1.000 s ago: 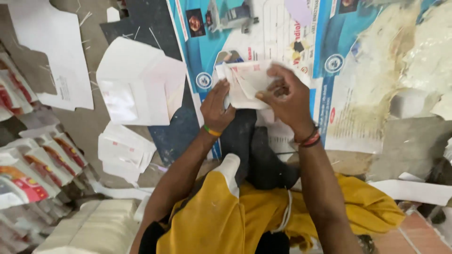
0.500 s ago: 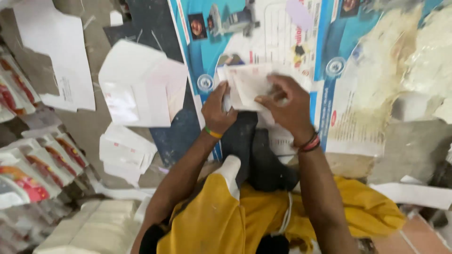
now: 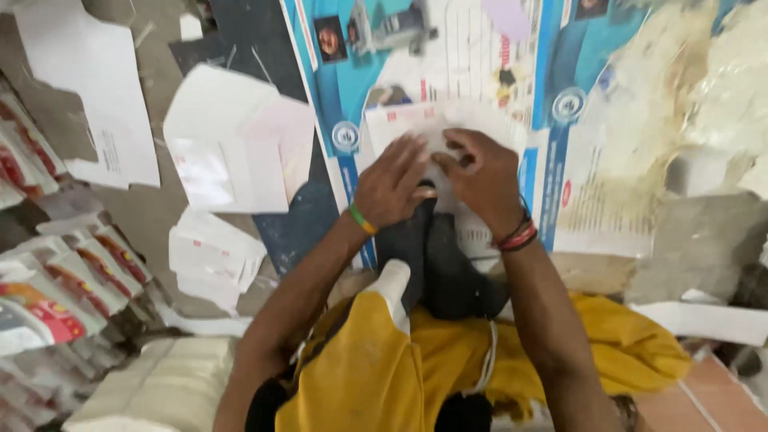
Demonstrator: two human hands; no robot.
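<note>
Both hands are down flat, left hand (image 3: 392,188) and right hand (image 3: 480,180) side by side with fingers spread, gripping nothing, just pressing the white paper sheet (image 3: 416,124) onto the blue poster (image 3: 560,120) so it lies flat, folded white envelopes (image 3: 232,152) waiting just left of the poster.

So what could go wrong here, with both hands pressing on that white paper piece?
The left hand and right hand press the white paper piece flat on a glossy blue poster; it might slide and crease crooked. The blur hides the edges, so alignment cannot be checked. Loose folded pieces lie close by and could get knocked.
</note>
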